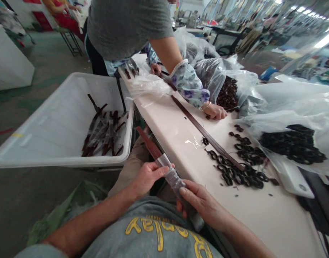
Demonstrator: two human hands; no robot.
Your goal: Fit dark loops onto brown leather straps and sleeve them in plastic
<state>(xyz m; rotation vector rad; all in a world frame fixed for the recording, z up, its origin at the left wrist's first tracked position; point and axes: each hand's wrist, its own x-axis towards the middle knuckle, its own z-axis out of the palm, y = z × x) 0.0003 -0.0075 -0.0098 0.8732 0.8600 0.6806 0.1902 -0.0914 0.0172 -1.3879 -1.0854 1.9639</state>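
Note:
A bundle of reddish-brown straps (150,145) slants across my lap, its bare end sticking out of a clear plastic sleeve (175,180). My left hand (146,179) pinches the sleeve near its opening, thumb on top. Lower down, my right hand (200,200) is wrapped round the crumpled sleeve and the straps inside. On the table beside my hands lie loose black rings (229,172) and a long brown strap (198,125) whose near end rests on them.
At left stands a white bin (59,118) with sleeved straps (105,132) in it. Across the table (175,143) a co-worker leans over, one hand (216,111) near small brown pieces. Plastic bags (290,143) of black and brown parts line the far side. A green sack (64,208) lies on the floor.

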